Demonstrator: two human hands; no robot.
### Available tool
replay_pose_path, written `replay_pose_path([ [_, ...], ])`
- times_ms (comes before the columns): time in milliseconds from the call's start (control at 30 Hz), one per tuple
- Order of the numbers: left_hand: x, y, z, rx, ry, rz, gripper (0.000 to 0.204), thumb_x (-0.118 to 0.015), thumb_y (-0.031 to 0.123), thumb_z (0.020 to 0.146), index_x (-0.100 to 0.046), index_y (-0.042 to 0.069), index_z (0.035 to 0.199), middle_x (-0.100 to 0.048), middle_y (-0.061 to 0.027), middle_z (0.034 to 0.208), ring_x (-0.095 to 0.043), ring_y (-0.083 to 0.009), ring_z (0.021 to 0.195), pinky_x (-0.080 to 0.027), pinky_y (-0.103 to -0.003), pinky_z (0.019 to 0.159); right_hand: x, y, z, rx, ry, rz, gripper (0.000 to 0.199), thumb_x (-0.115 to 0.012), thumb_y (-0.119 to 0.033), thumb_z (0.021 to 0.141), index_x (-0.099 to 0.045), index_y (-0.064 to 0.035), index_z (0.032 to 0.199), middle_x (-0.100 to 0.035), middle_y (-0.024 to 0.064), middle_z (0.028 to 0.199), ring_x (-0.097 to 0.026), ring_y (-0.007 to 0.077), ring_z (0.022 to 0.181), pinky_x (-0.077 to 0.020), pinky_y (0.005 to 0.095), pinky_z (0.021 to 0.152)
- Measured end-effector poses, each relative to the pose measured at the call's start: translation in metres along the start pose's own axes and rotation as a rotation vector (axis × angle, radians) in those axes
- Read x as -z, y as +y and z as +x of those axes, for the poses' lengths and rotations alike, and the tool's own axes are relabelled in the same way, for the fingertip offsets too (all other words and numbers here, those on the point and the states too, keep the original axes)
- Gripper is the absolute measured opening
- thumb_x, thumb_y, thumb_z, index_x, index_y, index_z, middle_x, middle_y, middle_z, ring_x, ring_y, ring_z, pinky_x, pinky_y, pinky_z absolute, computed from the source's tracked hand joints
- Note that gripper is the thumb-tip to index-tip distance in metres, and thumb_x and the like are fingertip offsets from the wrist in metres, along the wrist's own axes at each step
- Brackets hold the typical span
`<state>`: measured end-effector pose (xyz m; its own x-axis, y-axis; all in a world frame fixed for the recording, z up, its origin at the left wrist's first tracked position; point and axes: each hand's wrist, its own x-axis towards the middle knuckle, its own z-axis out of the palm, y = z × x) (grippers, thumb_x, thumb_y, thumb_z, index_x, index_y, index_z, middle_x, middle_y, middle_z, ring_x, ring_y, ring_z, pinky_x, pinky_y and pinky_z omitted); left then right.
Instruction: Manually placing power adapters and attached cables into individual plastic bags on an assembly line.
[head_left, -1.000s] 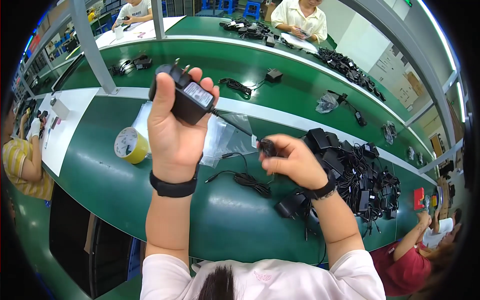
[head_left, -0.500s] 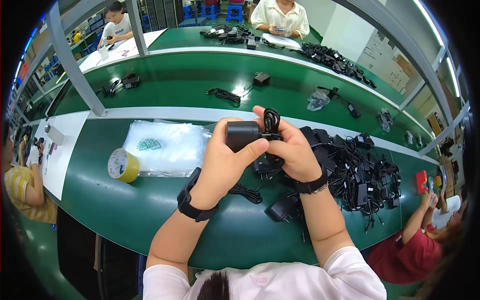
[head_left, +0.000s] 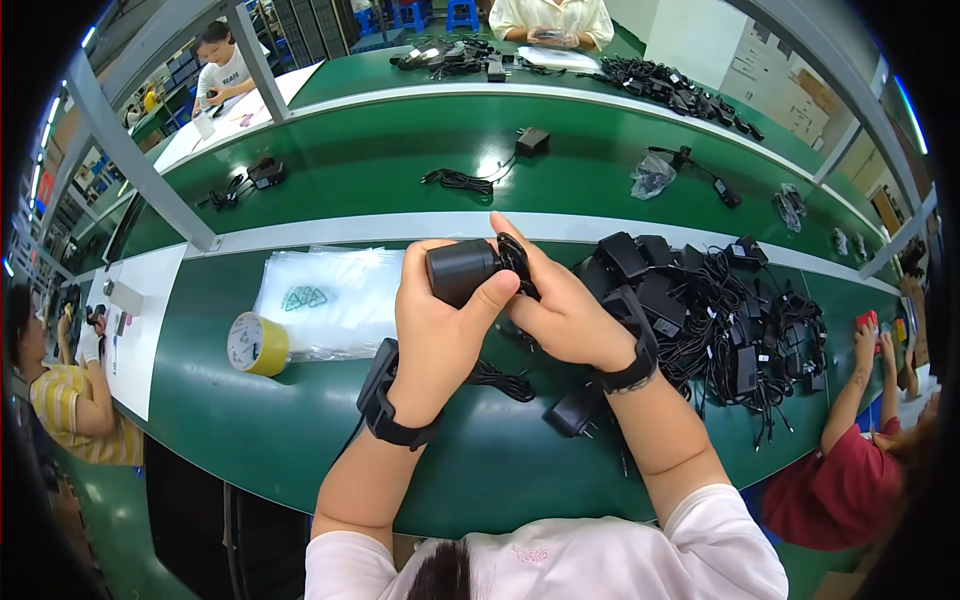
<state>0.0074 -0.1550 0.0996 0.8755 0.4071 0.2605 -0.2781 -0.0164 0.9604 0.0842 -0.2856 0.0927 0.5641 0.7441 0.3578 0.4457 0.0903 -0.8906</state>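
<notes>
My left hand grips a black power adapter above the green table, thumb across its front. My right hand holds the adapter's black cable, coiled into a small loop, right against the adapter's side. Both wrists wear black bands. Another black adapter lies on the table just under my right forearm, with a loose coil of cable beside it.
A large pile of black adapters and cables fills the table to the right. Clear plastic bags and a yellow tape roll lie left. Other people sit at the left edge, lower right, and at the far tables.
My left hand came down from holding the adapter high at the left to the middle, and the right hand has gathered the trailing cable into a coil beside it.
</notes>
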Motion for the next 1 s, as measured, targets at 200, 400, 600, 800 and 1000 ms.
replay_pose_path([
  [200, 0.000, 0.002, -0.005, -0.113, -0.019, -0.057, 0.045, -0.077, 0.017, 0.071, -0.043, 0.002, 0.097, -0.057, -0.0056, 0.088, -0.055, -0.0109, 0.078, -0.048, -0.025, 0.070, -0.002, 0.000, -0.001, -0.038, -0.095, -0.021, 0.065, -0.048, 0.000, 0.080, -0.023, -0.0028, 0.140, -0.048, 0.0129, 0.120, -0.047, 0.0174, 0.107, -0.0372, 0.0284, 0.090],
  [400, -0.009, -0.007, -0.003, 0.045, 0.019, -0.099, 0.043, -0.076, 0.014, 0.072, -0.043, 0.002, 0.098, -0.056, -0.0044, 0.087, -0.054, -0.0097, 0.077, -0.048, -0.023, 0.067, -0.011, -0.003, -0.007, 0.111, 0.128, -0.709, 0.079, -0.046, 0.010, 0.067, -0.011, 0.0059, 0.137, -0.048, 0.0255, 0.116, -0.049, 0.0417, 0.100, -0.0400, 0.0397, 0.090],
  [600, -0.018, -0.024, -0.002, -0.090, 0.124, -0.155, 0.052, -0.076, 0.011, 0.072, -0.038, 0.003, 0.106, -0.054, -0.0081, 0.094, -0.055, -0.0126, 0.081, -0.048, -0.025, 0.071, -0.011, 0.013, 0.003, 0.212, 0.035, -0.057, 0.087, -0.052, 0.006, 0.069, -0.003, -0.0033, 0.141, -0.035, 0.0241, 0.132, -0.041, 0.0358, 0.118, -0.0329, 0.0369, 0.098],
  [800, 0.005, -0.007, -0.009, -0.304, -0.080, 0.276, 0.081, -0.087, 0.011, 0.048, -0.042, 0.007, 0.115, -0.051, -0.0086, 0.106, -0.052, -0.0198, 0.098, -0.042, -0.034, 0.089, -0.014, 0.001, -0.001, 0.342, 0.027, -0.213, 0.105, -0.065, -0.006, 0.061, 0.003, -0.0037, 0.141, -0.015, 0.0253, 0.142, -0.026, 0.0379, 0.129, -0.0273, 0.0387, 0.103],
  [1000, 0.006, 0.016, -0.017, -0.273, -0.181, -0.106, 0.054, -0.086, 0.011, 0.054, -0.052, 0.008, 0.096, -0.059, -0.0041, 0.090, -0.057, -0.0126, 0.083, -0.045, -0.025, 0.073, -0.021, -0.030, -0.028, 0.294, -0.038, 0.117, 0.114, -0.066, -0.006, 0.056, 0.007, -0.0192, 0.143, 0.006, 0.0216, 0.147, -0.016, 0.0316, 0.134, -0.0266, 0.0413, 0.102],
])
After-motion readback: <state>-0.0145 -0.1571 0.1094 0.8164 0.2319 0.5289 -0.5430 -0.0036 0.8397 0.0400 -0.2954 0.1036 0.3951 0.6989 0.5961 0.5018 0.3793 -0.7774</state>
